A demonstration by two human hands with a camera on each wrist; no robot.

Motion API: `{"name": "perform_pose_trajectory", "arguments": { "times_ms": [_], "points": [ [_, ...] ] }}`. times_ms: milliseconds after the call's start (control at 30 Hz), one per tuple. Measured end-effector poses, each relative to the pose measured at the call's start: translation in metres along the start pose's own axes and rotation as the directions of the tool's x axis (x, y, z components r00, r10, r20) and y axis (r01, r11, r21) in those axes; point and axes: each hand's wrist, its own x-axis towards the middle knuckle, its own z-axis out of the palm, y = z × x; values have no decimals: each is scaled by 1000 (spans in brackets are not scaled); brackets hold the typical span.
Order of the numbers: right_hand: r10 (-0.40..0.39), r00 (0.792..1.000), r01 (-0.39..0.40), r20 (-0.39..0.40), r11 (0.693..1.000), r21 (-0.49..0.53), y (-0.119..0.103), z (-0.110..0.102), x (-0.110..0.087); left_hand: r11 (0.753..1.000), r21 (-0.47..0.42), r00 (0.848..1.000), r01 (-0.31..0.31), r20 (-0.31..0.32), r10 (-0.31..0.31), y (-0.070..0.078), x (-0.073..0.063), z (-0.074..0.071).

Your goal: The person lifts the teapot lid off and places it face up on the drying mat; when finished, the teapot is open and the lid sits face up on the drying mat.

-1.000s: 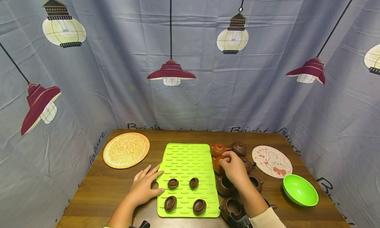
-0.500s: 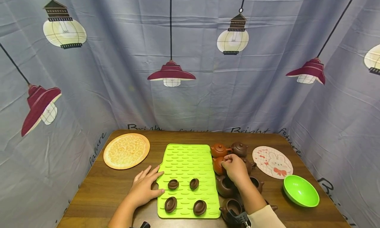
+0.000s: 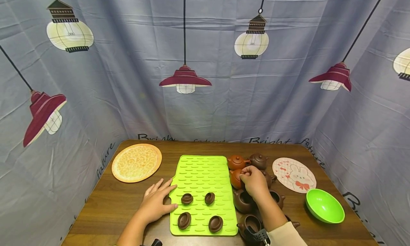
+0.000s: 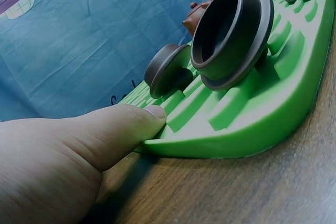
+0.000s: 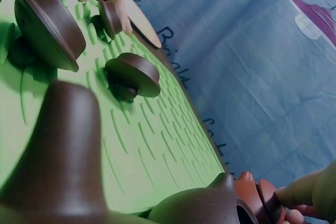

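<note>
My left hand (image 3: 155, 203) rests with fingers spread at the left edge of a green ribbed mat (image 3: 201, 175); in the left wrist view its thumb (image 4: 142, 121) lies on the mat's rim. Several brown teapot lids (image 3: 184, 220) sit on the mat, knobs down. Beside the mat's right edge, my right hand (image 3: 255, 182) pinches the lid (image 5: 270, 200) of an orange teapot (image 3: 235, 178). A dark line shows between lid and pot in the right wrist view; whether the lid is fully seated I cannot tell. Brown teapots (image 3: 244, 200) without lids stand nearer, partly under my right forearm.
Behind my right hand stand another orange teapot (image 3: 236, 161) and a brown teapot (image 3: 258, 161), both lidded. Farther right lie a round rabbit-print mat (image 3: 293, 174) and a green bowl (image 3: 324, 206). A round pizza-like mat (image 3: 136, 163) lies at the back left.
Almost nothing differs: my right hand stays at the orange teapot's lid with only a slight shift of the fingers. My left hand has not moved.
</note>
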Motion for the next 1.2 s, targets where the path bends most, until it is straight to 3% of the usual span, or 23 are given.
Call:
{"name": "perform_pose_trajectory", "arguments": {
  "times_ms": [300,567,833,967,1200],
  "points": [
    [8,1000,-8,-2,999,53,-2,-3,-4,1000,8,1000,-3,1,3,-1,1,1],
    [31,998,-38,52,990,135,-4,-7,-7,1000,15,1000,1,-3,-1,-2,1,2],
    [60,993,-89,105,950,298,-3,-7,-7,1000,16,1000,3,-1,-3,-2,2,3],
    [66,984,-131,167,901,413,-3,-7,-5,1000,14,1000,6,-4,-6,-3,2,2],
    [82,955,-250,286,742,622,-3,-3,-4,1000,19,1000,5,-4,-5,-2,2,2]
  ]
}}
